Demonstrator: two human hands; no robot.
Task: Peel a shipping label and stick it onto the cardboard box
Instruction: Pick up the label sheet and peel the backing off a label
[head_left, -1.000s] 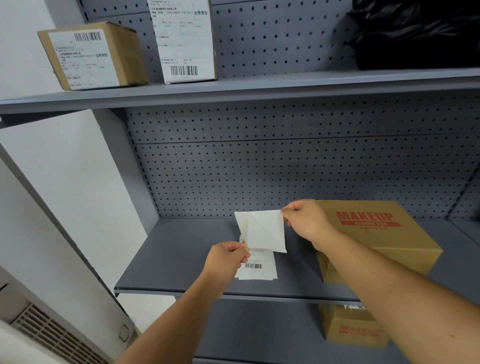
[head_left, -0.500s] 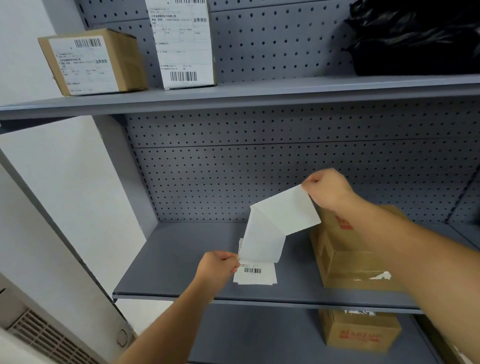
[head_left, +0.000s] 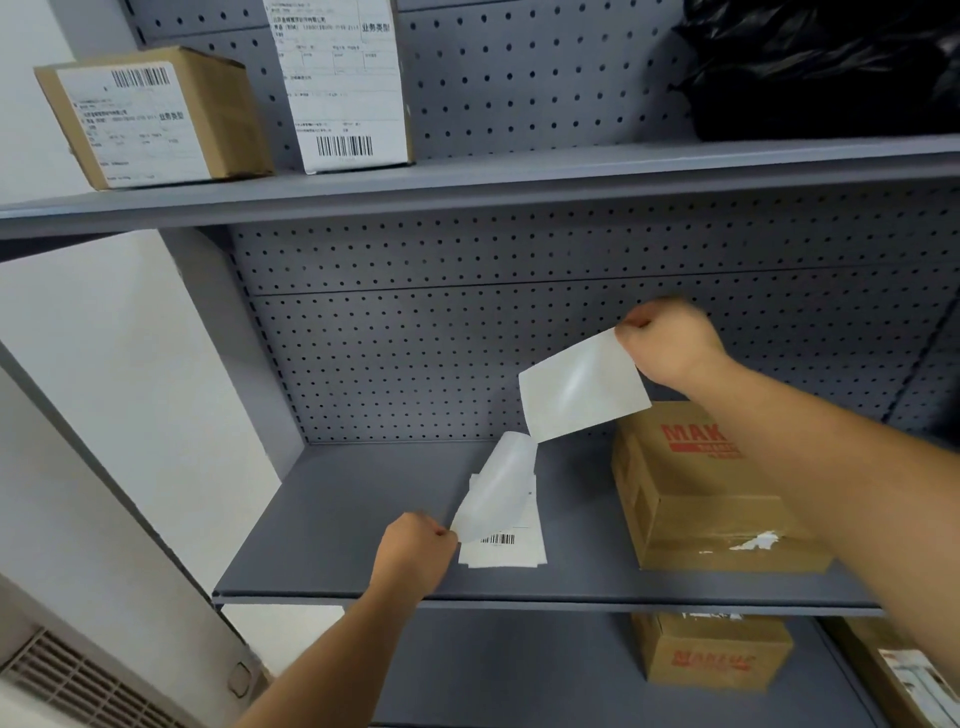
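Note:
My right hand (head_left: 670, 340) pinches a corner of a white shipping label (head_left: 582, 392) and holds it in the air, blank side toward me, above and left of the cardboard box. My left hand (head_left: 415, 551) pinches the glossy backing sheet (head_left: 498, 486), which curls upward and is apart from the label. Under it lies a small stack of labels with a barcode (head_left: 506, 548) on the middle shelf. The brown cardboard box (head_left: 717, 525) with red MAKEUP print stands on the same shelf to the right, partly covered by my right forearm.
The grey shelf (head_left: 337, 525) has a pegboard back. The upper shelf carries two labelled boxes (head_left: 150, 117) (head_left: 345, 83) and a black bag (head_left: 826, 67). Another MAKEUP box (head_left: 711, 652) sits on the lower shelf. A white wall is at the left.
My right hand has pulled up and to the right, and the label has come fully off the backing. The backing now curls free in my left hand.

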